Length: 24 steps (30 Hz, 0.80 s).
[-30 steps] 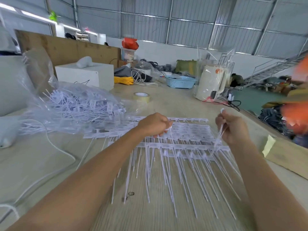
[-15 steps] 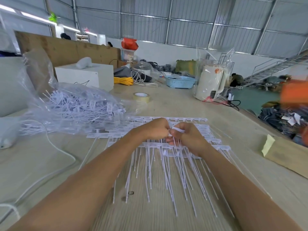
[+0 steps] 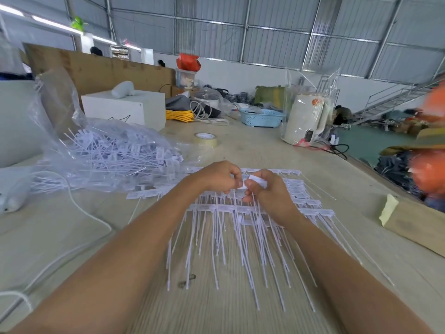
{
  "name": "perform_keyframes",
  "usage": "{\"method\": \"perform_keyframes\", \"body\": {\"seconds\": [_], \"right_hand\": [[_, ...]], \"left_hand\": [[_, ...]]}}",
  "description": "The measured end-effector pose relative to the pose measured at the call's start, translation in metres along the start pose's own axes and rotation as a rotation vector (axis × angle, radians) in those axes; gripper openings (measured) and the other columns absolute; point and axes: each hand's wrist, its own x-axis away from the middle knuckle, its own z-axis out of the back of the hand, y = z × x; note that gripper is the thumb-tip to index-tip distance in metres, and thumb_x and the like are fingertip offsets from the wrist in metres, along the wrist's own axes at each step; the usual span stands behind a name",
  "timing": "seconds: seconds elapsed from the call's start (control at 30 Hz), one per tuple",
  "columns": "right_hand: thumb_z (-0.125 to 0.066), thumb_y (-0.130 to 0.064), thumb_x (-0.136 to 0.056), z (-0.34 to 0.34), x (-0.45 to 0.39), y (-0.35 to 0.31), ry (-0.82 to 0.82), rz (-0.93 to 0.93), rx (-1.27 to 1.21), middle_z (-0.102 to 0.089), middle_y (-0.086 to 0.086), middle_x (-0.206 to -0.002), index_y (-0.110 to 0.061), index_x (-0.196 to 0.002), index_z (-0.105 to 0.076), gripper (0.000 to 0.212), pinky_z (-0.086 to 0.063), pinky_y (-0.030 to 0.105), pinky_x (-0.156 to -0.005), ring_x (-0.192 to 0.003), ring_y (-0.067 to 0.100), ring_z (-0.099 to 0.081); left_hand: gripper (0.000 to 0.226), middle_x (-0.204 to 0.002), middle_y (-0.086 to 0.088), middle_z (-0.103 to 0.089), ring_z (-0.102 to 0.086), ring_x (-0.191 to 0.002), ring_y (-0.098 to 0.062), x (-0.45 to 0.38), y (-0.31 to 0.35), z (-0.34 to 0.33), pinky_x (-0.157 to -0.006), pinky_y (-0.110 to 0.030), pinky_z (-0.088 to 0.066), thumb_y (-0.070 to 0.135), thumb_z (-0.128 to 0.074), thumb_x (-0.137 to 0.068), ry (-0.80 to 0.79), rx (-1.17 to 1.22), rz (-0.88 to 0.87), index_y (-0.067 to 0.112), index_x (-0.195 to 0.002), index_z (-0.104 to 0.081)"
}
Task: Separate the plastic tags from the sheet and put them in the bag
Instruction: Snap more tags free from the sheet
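Left hand (image 3: 218,177) and right hand (image 3: 267,191) meet over the sheets of white plastic tags (image 3: 243,213) at mid-table; the right hand pinches one flat white tag head (image 3: 256,182), while the left hand's curled fingers press the sheet. Best practice, probably: brace the strip close to the joint and twist off cleanly. The clear plastic bag of loose tags (image 3: 108,150) lies toward the left edge of the pale wooden table (image 3: 277,153). Beyond: tape roll (image 3: 205,139), blue basket (image 3: 261,116), metal-roofed hall.

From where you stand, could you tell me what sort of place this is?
Probably a factory or warehouse packing floor: a corrugated metal roof, a long worktable, and a clear bag of loose plastic tags.
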Motion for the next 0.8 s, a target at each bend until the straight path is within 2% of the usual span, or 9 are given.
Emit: {"method": "perform_keyframes", "body": {"seconds": [0.07, 0.2, 0.33, 0.43, 0.53, 0.6, 0.67, 0.73, 0.8], "right_hand": [[-0.051, 0.001, -0.093, 0.002, -0.001, 0.0, 0.005, -0.025, 0.005, -0.053, 0.013, -0.08, 0.0, -0.105, -0.048, 0.012, -0.049, 0.015, -0.048, -0.044, 0.004, -0.058], [-0.052, 0.005, -0.091, 0.006, -0.004, 0.005, 0.003, -0.065, 0.078, -0.057, 0.006, -0.062, 0.015, -0.097, -0.059, 0.013, -0.044, 0.01, -0.046, -0.041, 0.001, -0.058], [-0.054, 0.001, -0.09, 0.008, -0.006, 0.004, 0.032, -0.046, 0.154, -0.059, 0.01, -0.069, 0.0, -0.085, -0.057, 0.006, -0.04, 0.008, -0.042, -0.042, -0.002, -0.058], [-0.056, -0.002, -0.089, 0.005, -0.008, 0.004, 0.088, -0.032, 0.194, -0.06, 0.006, -0.065, -0.008, -0.081, -0.054, 0.01, -0.041, 0.013, -0.043, -0.044, 0.0, -0.059], [-0.056, -0.001, -0.089, 0.002, -0.008, 0.004, 0.119, 0.023, 0.235, -0.06, 0.009, -0.064, -0.009, -0.08, -0.053, 0.012, -0.04, 0.011, -0.042, -0.043, -0.002, -0.058], [-0.056, -0.001, -0.089, 0.0, -0.008, 0.005, 0.135, 0.075, 0.308, -0.061, 0.014, -0.073, -0.007, -0.083, -0.054, 0.009, -0.047, 0.017, -0.05, -0.057, 0.007, -0.064], [-0.057, 0.0, -0.088, 0.001, -0.008, 0.005, 0.145, 0.169, 0.436, -0.059, 0.013, -0.083, -0.003, -0.088, -0.057, 0.003, -0.052, 0.033, -0.065, -0.075, 0.026, -0.064], [-0.057, 0.001, -0.087, 0.001, -0.008, 0.005, 0.154, 0.264, 0.486, -0.055, 0.007, -0.085, 0.0, -0.09, -0.059, 0.003, -0.051, 0.042, -0.072, -0.077, 0.026, -0.058], [-0.057, 0.003, -0.086, -0.001, -0.009, 0.005, 0.152, 0.301, 0.481, -0.054, 0.005, -0.084, 0.0, -0.09, -0.059, 0.005, -0.051, 0.039, -0.071, -0.077, 0.024, -0.057]], "left_hand": [[0.015, -0.065, 0.005, -0.056, -0.051, -0.056, -0.006, -0.001, 0.002, -0.003, -0.059, -0.022, -0.041, 0.017, -0.057, -0.09, 0.029, 0.012, -0.005, 0.022, -0.076, -0.062], [0.015, -0.069, -0.004, -0.061, -0.054, -0.062, -0.012, -0.003, 0.004, -0.008, -0.067, -0.025, -0.044, 0.009, -0.055, -0.089, 0.039, 0.047, 0.046, 0.006, -0.08, -0.068], [0.023, -0.066, -0.013, -0.053, -0.045, -0.059, -0.021, -0.002, 0.007, -0.008, -0.059, -0.026, -0.036, 0.014, -0.057, -0.088, 0.039, 0.066, 0.082, -0.005, -0.079, -0.067], [0.009, -0.073, -0.015, -0.046, -0.044, -0.063, -0.021, -0.003, 0.012, -0.005, -0.063, -0.028, -0.035, 0.003, -0.056, -0.083, 0.085, 0.168, 0.085, 0.003, -0.077, -0.062], [0.009, -0.072, -0.015, -0.047, -0.044, -0.053, -0.019, -0.004, 0.015, -0.003, -0.055, -0.025, -0.035, 0.0, -0.054, -0.082, 0.112, 0.207, 0.127, 0.007, -0.078, -0.059], [0.012, -0.059, -0.011, -0.049, -0.043, -0.046, -0.016, -0.003, 0.015, 0.0, -0.049, -0.021, -0.032, 0.002, -0.056, -0.082, 0.093, 0.217, 0.178, 0.004, -0.071, -0.057], [0.023, -0.04, 0.0, -0.046, -0.037, -0.038, -0.012, -0.001, 0.015, 0.004, -0.042, -0.016, -0.026, 0.006, -0.056, -0.083, 0.04, 0.203, 0.225, 0.006, -0.06, -0.057], [0.024, -0.034, 0.005, -0.042, -0.031, -0.037, -0.012, 0.001, 0.017, 0.007, -0.042, -0.018, -0.021, 0.01, -0.055, -0.084, 0.004, 0.206, 0.258, 0.007, -0.062, -0.064], [0.026, -0.036, 0.005, -0.039, -0.027, -0.038, -0.013, 0.002, 0.02, 0.01, -0.044, -0.019, -0.019, 0.014, -0.055, -0.087, -0.008, 0.216, 0.278, 0.007, -0.065, -0.067]]}}
